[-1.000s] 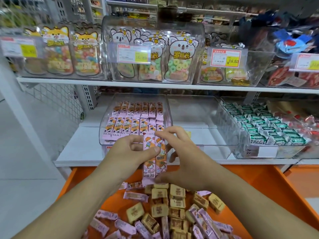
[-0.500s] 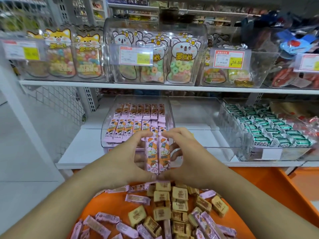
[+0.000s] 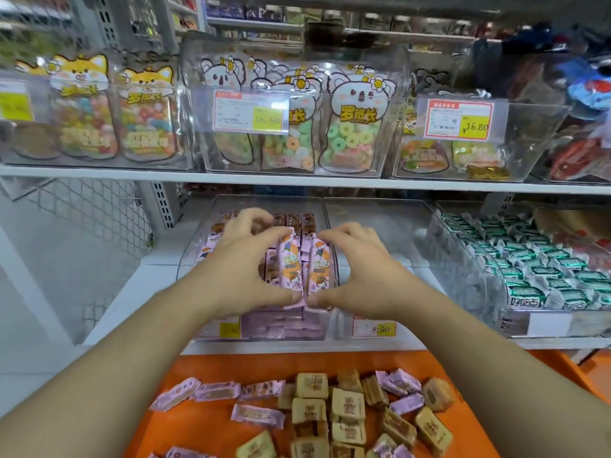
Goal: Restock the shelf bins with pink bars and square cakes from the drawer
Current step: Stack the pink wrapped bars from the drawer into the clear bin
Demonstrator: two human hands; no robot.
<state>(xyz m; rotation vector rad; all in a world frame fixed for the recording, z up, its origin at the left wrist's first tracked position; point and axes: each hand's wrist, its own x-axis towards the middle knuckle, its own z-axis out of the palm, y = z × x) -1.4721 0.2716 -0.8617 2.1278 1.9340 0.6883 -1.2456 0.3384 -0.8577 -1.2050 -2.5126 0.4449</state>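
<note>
Two pink-and-orange wrapped bars [image 3: 301, 266] are held upright, side by side, between the left hand [image 3: 244, 269] and the right hand [image 3: 357, 276]. Each bar is pinched along its length: the fingertips are curled over the top ends and the thumbs are pressed under the bottom ends, where they nearly touch each other. Neither hand is spread wide.

Compared with one second ago, the pair of bars has been raised from just above the orange drawer [image 3: 211, 421] and carried forward and upward. It is now positioned over the front right part of the clear plastic shelf bin [image 3: 198, 256], which already contains rows of matching pink bars. Whether the bars are touching the stock beneath them cannot be told.

The transfer step is therefore judged to be close to completion; only lowering and release remain for this pair. The bars should be set down in line with the existing rows so that they lie flat and do not tip over the low front wall.

The task as a whole is judged to be far from finished. Several loose pink bars [image 3: 258, 415] and many tan square cakes [image 3: 347, 404] remain scattered in the drawer. The adjacent empty clear bin [image 3: 373, 219], just right of the pink-bar bin, appears to hold nothing and is presumed to be intended for the square cakes.
</note>
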